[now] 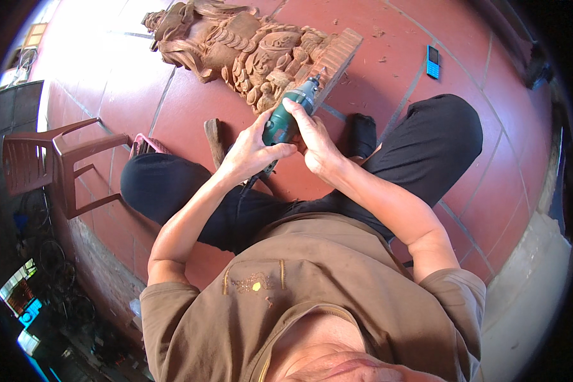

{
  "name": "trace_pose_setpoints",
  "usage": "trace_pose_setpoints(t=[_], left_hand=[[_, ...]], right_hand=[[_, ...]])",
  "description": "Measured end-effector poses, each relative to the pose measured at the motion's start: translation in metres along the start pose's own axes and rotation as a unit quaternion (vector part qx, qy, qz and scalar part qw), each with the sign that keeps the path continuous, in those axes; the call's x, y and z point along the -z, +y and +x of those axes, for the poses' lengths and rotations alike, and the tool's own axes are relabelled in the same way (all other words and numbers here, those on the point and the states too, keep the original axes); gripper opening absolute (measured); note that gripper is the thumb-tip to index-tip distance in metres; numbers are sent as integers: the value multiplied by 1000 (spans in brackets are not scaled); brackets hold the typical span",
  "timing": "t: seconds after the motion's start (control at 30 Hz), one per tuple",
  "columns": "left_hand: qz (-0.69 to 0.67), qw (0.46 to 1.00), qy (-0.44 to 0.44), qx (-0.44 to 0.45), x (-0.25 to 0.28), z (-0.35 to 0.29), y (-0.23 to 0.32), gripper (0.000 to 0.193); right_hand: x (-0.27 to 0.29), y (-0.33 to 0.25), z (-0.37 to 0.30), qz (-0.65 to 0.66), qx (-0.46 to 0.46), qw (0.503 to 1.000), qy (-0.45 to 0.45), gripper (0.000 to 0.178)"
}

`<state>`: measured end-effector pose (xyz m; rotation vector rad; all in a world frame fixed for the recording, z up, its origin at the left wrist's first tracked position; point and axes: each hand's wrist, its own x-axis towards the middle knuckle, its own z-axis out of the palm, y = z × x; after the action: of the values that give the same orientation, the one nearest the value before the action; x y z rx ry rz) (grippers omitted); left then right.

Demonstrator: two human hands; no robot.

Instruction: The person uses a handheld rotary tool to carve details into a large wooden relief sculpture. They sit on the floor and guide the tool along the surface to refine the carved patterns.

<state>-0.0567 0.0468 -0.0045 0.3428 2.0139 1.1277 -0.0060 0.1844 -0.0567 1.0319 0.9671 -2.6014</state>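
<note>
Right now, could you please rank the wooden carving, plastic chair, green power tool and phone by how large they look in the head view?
1. Wooden carving
2. Plastic chair
3. Green power tool
4. Phone
No two look alike in size.

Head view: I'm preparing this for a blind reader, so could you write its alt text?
The left hand and right hand grip a green power tool near an intricately carved wooden sculpture lying on red floor tiles. A brown chair is at left, a blue phone upper right.
</note>
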Motion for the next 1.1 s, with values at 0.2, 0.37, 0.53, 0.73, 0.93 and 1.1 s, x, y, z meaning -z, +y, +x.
trace_pose_setpoints(t=[0.2,0.37,0.53,0.73,0.93,1.1], left_hand=[[16,999,24,-38,2,1,-6,84],[9,999,22,-34,2,2,-7,84],[12,1000,-5,1,2,0,5,85],[36,999,-16,-7,-3,4,-2,86],[32,999,-42,-3,-3,6,9,82],[49,998,-25,-21,-4,12,10,80]], right_hand=[[-3,5,10,-21,9,1000,17,51],[-2,6,12,-13,18,1000,3,52],[0,0,1,-6,4,1000,5,49],[7,-5,-8,-5,0,1000,-3,48],[12,-4,-8,25,4,1000,-2,46],[11,-7,-4,35,29,999,3,45]])
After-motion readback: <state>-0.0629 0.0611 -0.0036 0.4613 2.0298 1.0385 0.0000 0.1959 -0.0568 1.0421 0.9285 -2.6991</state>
